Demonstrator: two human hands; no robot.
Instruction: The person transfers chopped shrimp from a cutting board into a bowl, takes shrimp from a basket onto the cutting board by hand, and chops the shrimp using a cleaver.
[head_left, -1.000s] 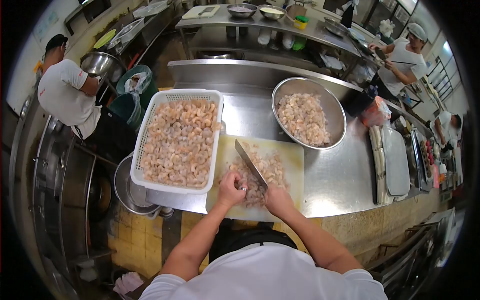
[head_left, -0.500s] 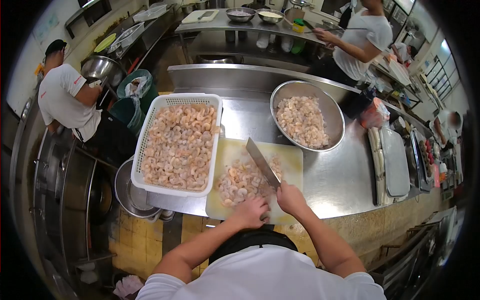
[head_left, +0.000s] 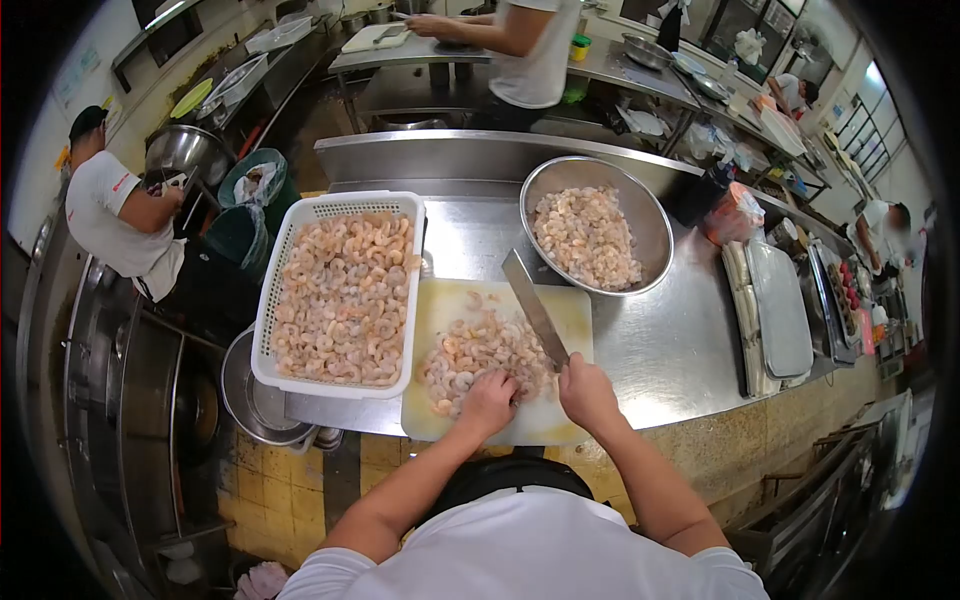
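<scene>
My right hand (head_left: 588,392) is wrapped round the handle of a cleaver (head_left: 537,312), whose broad blade points forward and to the left, along the right side of a heap of peeled shrimp (head_left: 470,350). Curled fingers of my left hand (head_left: 489,400) rest on the near edge of that heap, left of the blade; the shrimp under them are partly hidden. The heap lies on a yellowish-white cutting board (head_left: 565,425). Left of the board stands a white perforated basket (head_left: 262,345) full of whole peeled shrimp. Behind it on the right, a steel bowl (head_left: 655,250) holds shrimp pieces.
The steel table (head_left: 660,360) has a raised back edge. On its right are a grey lid or tray (head_left: 783,315) and a bagged item (head_left: 735,215). A pot (head_left: 262,395) sits below the basket. Co-workers stand at the left (head_left: 115,220), back (head_left: 530,50) and far right (head_left: 880,230).
My left hand has moved forward onto the shrimp heap. The cleaver has shifted slightly right relative to the board. A co-worker behind the table has moved left. The view has shifted a little.
</scene>
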